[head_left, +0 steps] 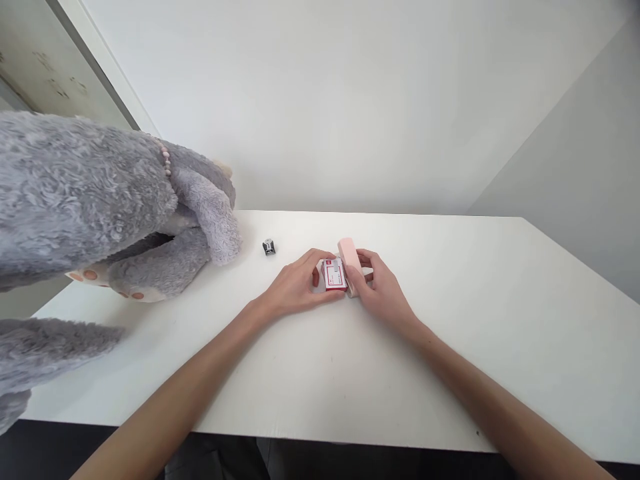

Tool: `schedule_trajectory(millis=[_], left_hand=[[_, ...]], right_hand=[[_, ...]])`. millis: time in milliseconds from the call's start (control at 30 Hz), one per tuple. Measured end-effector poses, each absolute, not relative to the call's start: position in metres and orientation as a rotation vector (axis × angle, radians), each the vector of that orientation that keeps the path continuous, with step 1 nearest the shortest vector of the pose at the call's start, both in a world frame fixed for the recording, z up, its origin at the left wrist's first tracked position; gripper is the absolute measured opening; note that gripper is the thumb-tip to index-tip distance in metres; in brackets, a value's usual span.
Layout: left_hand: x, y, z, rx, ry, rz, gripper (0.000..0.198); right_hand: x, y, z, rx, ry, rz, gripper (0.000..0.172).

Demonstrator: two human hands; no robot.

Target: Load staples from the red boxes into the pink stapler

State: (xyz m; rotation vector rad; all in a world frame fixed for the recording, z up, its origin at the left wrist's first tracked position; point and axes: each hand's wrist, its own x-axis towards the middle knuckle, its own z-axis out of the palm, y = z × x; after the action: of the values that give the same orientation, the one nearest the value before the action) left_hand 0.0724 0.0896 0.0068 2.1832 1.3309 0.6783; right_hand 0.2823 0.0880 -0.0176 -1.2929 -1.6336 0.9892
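Red-and-white box (334, 275): smooth printed card, by look | pink bar-shaped object (350, 260): smooth plastic-looking, matt | small black-and-silver device (269, 247): apparently plastic with shiny metal | plush toy (75, 180): curly-pile cloth, matt | tabletop (450, 300): smooth, faint sheen; material unclear | wall (350, 100): smooth, matt

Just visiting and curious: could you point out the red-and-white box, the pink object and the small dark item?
Red-and-white box (334, 275): head view, printed top face.
Pink object (350, 256): head view, upper surface.
Small dark item (269, 247): head view, middle of its body.
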Motion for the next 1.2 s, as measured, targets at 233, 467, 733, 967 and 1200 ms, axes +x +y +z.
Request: schedule_trajectory(millis=[233, 467, 733, 967, 1200], left_hand=[[0.077, 0.087, 0.007, 2.142, 1.386, 0.695, 0.055], [0.078, 0.087, 0.008, 2.141, 1.396, 0.668, 0.053], [0.075, 0.088, 0.005, 2.163, 1.386, 0.681, 0.063], [0.066, 0.1, -0.002, 2.283, 1.794, 1.101, 0.036], [0.042, 0.113, -0.022, 2.271, 2.284, 0.932, 0.063]], right_hand=[[0.282, 0.088, -0.019, -1.32, -1.609, 1.007, 0.059], [0.282, 0.087, -0.019, -1.324, -1.585, 1.041, 0.059], [0.282, 0.086, -0.017, -1.328, -1.583, 1.039, 0.058], [0.283, 0.086, -0.017, -1.303, -1.578, 1.061, 0.058], [0.283, 0.086, -0.019, -1.312, -1.579, 1.05, 0.057]])
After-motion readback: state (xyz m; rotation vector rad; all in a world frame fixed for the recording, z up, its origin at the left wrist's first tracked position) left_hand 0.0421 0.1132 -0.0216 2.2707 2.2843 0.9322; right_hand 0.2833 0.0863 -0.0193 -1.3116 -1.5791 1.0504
